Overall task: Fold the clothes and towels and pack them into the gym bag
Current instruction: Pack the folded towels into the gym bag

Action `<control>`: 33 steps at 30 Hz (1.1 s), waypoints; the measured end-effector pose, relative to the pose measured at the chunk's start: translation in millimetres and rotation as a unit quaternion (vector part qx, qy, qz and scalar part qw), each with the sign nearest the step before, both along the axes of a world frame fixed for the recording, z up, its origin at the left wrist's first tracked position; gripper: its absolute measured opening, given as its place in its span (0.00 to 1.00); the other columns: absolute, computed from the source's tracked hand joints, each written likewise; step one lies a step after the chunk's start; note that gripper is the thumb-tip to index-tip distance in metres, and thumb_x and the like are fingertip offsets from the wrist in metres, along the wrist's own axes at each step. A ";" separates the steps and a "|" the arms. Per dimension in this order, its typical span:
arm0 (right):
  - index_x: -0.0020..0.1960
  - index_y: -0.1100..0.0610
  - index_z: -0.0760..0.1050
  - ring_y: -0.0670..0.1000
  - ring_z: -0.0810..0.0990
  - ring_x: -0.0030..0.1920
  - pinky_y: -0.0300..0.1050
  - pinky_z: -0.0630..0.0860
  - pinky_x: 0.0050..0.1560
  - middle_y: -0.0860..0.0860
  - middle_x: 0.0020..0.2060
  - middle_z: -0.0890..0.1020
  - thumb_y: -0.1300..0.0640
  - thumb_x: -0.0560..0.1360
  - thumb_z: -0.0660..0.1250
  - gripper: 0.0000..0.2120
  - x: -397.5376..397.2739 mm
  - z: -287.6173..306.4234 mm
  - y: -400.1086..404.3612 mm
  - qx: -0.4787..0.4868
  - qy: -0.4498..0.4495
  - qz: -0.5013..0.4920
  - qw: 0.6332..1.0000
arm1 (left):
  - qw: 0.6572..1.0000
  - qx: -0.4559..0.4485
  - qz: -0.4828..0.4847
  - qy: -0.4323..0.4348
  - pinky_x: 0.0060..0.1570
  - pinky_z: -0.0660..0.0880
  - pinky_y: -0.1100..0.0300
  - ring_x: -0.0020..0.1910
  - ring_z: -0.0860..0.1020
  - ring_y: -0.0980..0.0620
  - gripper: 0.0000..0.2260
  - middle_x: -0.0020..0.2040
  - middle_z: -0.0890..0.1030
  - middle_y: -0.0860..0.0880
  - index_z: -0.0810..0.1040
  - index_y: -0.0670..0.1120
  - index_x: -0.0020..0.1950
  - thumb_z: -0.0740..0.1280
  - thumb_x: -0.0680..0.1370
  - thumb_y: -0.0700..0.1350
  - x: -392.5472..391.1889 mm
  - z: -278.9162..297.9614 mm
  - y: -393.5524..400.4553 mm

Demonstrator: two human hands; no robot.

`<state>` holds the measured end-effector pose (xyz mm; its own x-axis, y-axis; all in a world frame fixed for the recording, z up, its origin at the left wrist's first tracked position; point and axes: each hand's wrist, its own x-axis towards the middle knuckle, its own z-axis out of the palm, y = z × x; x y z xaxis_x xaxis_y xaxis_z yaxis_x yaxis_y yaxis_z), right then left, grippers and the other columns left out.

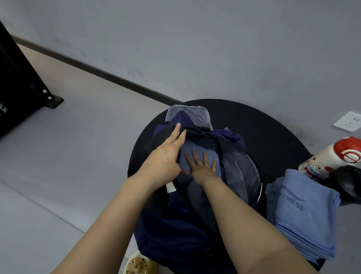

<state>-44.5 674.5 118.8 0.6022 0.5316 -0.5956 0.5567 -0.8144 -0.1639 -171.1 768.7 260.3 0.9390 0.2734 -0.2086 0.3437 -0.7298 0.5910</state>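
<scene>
The right hand lies flat, fingers straight and spread, pressing a folded blue towel down inside the open bag. The thumb side is partly hidden by the left hand, which holds the bag's opening on its left edge: index finger straight along the rim, the other fingers tucked out of sight, so the grip cannot be made out fully. Only the towel's top face shows; its depth in the bag is hidden. The navy bag sits on a round black table, flap thrown back. A stack of blue towels lies at the table's right edge, beside a bottle and a dark object that is hard to identify.
</scene>
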 end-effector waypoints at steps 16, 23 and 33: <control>0.78 0.47 0.40 0.55 0.38 0.77 0.55 0.41 0.74 0.48 0.78 0.41 0.40 0.80 0.53 0.34 -13.1 23.5 -10.4 0.096 -0.035 -0.045 0.994 | 0.999 0.026 -0.027 0.019 0.53 0.74 0.57 0.65 0.71 0.48 0.40 0.77 0.38 0.57 0.47 0.51 0.78 0.58 0.71 0.27 -1.8 1.5 -12.2; 0.78 0.50 0.47 0.51 0.44 0.77 0.50 0.51 0.75 0.50 0.78 0.46 0.45 0.79 0.58 0.33 -25.2 64.8 -39.0 0.230 -0.057 -0.055 0.970 | 0.997 0.058 -0.044 0.025 0.60 0.72 0.53 0.68 0.69 0.46 0.37 0.77 0.37 0.54 0.47 0.48 0.78 0.58 0.74 0.29 5.1 -0.5 -24.0; 0.76 0.52 0.58 0.46 0.49 0.77 0.47 0.58 0.73 0.49 0.77 0.55 0.49 0.81 0.58 0.26 -35.6 94.1 -124.7 0.325 -0.163 -0.087 0.928 | 0.996 0.075 -0.046 0.025 0.57 0.74 0.51 0.67 0.69 0.44 0.38 0.78 0.39 0.53 0.48 0.47 0.78 0.57 0.73 0.27 4.5 -4.7 -36.0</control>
<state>-80.1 549.8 212.9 0.8039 0.5931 0.0445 0.5326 -0.6847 -0.4974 -166.5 732.8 255.6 0.9508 0.2193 -0.2190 0.2984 -0.8383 0.4562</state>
